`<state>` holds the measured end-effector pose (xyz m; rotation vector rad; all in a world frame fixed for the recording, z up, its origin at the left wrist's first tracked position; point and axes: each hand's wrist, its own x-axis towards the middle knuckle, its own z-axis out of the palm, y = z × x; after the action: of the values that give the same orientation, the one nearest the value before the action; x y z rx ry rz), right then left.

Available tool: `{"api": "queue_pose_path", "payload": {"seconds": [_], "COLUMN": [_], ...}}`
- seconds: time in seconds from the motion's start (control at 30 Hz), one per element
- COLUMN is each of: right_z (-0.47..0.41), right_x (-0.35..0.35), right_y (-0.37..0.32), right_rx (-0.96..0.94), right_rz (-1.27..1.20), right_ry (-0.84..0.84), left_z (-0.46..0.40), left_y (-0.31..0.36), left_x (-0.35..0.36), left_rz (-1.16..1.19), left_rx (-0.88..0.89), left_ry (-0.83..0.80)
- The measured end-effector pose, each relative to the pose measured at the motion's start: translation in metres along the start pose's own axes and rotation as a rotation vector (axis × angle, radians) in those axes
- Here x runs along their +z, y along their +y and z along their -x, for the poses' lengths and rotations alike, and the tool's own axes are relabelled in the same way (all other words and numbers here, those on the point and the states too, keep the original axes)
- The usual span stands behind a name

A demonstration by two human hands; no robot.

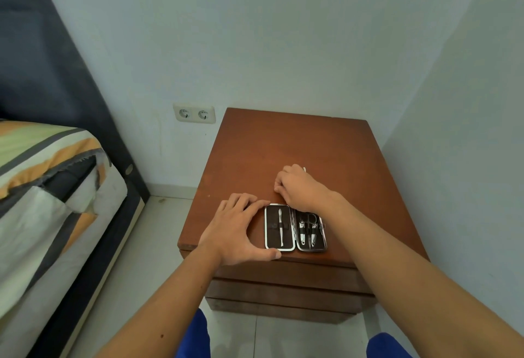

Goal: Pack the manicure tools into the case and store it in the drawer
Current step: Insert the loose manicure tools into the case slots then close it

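Hands (241, 227) steady open case (295, 228) — clippers (307, 232) inside.

A reddish-brown wooden nightstand (295, 153) carries an open manicure case (295, 228) lined dark brown with silver rims and silver tools. Left of the nightstand, a white double socket (194, 113) sits on a pale blue wall (255, 31), and bedding (42, 170) shows orange, green, grey and cream stripes.
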<state>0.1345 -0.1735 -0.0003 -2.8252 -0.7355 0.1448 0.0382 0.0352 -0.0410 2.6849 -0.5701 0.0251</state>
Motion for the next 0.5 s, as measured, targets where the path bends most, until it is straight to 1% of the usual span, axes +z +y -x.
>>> {"api": "queue_pose_path", "payload": {"seconds": [0.1,0.23,0.5], "right_z": [0.0002,0.0022,0.0036], "right_x": [0.0035,-0.0013,-0.0012], "right_y": [0.0014,0.0068,0.0086], "right_rx": [-0.015,-0.031,-0.106], "right_rz": [0.019,-0.061,0.033], "right_ry": [0.005,0.039,0.009], "left_z": [0.0003,0.0000,0.0003], "left_y": [0.0006,0.0004,0.0001], "left_x": [-0.0005,-0.0005,-0.0003], "left_rz": [0.000,0.006,0.001], "left_rx": [0.002,-0.001,-0.002], "left_ry": [0.001,-0.003,-0.003]}}
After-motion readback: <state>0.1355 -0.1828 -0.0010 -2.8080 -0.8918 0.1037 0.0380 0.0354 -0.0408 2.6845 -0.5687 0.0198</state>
